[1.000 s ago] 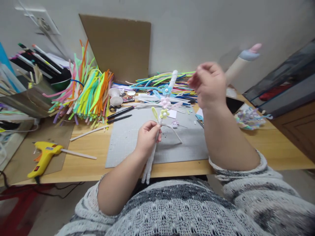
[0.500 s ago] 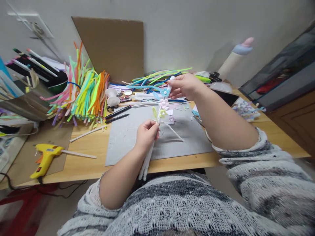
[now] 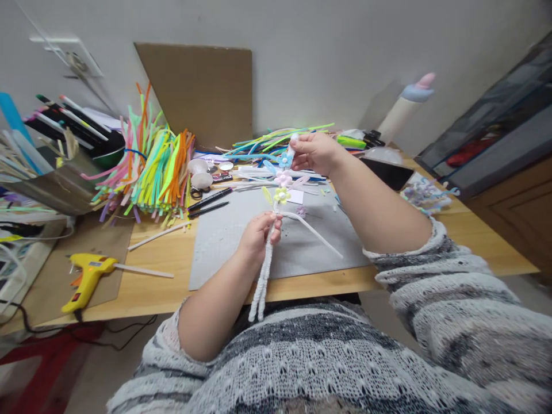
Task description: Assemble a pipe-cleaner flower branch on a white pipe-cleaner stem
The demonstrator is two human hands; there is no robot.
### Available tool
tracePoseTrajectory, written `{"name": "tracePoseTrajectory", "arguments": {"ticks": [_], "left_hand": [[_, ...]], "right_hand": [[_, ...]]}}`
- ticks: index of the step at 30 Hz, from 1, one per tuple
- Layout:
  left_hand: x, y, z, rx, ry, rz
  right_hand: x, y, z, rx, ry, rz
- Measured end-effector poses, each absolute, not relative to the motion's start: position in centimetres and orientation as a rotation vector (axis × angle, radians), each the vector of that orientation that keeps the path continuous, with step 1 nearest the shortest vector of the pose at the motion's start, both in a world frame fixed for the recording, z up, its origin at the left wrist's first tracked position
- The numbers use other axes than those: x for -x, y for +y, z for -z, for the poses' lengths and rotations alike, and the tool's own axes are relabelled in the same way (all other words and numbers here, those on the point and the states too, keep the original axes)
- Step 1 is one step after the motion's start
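Between my two hands stands a pipe-cleaner flower spray (image 3: 283,178) with a blue, a pink and a yellow flower and small leaves. My left hand (image 3: 261,234) is closed in a pinch round its white stem, just below the yellow flower. Two white twisted stem ends (image 3: 262,287) hang below that hand to the table's front edge. A loose white pipe cleaner (image 3: 317,233) sticks out to the right from the pinch. My right hand (image 3: 314,154) pinches the top of the spray beside the blue flower, where a white tip shows.
A grey cutting mat (image 3: 224,253) lies beneath my hands. To the left are a yellow glue gun (image 3: 89,279), bundled coloured pipe cleaners (image 3: 159,172) and black pens (image 3: 211,201). A dark phone-like slab (image 3: 388,172) and a pale flower bunch (image 3: 425,192) sit at right.
The loose white pipe cleaner now reaches further right and shows longer. The hanging stem ends look more upright. Both hands keep their pinch, and the camera view has shifted slightly.
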State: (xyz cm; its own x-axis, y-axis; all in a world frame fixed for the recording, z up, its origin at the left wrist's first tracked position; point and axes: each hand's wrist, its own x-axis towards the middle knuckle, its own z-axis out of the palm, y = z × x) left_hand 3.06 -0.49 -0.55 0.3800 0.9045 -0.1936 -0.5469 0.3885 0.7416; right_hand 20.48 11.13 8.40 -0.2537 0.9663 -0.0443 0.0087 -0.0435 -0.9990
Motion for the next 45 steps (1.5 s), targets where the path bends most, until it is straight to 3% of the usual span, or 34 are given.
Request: {"name": "tracePoseTrajectory", "arguments": {"ticks": [8,19,25,30,39,45], "left_hand": [[-3.0,-0.5,0.0,-0.596,0.584,-0.979],[-2.7,-0.8,-0.2,-0.841,0.795,-1.286],[-2.6,-0.5,0.0,-0.87,0.826,-1.351],[-2.7,-0.6,-0.1,-0.912,0.846,-1.374],[-2.7,-0.5,-0.1,-0.894,0.776,-1.312],[-2.9,-0.6,0.0,-0.914,0.78,-1.305]], "right_hand": [[-20.5,11.7,-7.9,0.983,-1.387,-1.446],[-19.5,8.6,-6.9,1.107,-1.314,-1.281],[-17.6,3.0,-4.3,1.057,-1.525,-1.579],[-15.3,1.2,-2.9,0.974,-1.364,-1.43],[-14.4,1.4,-1.5,0.846,-1.169,-1.7],[-13.4,1.4,-0.4,0.81,-1.099,-1.58]]}}
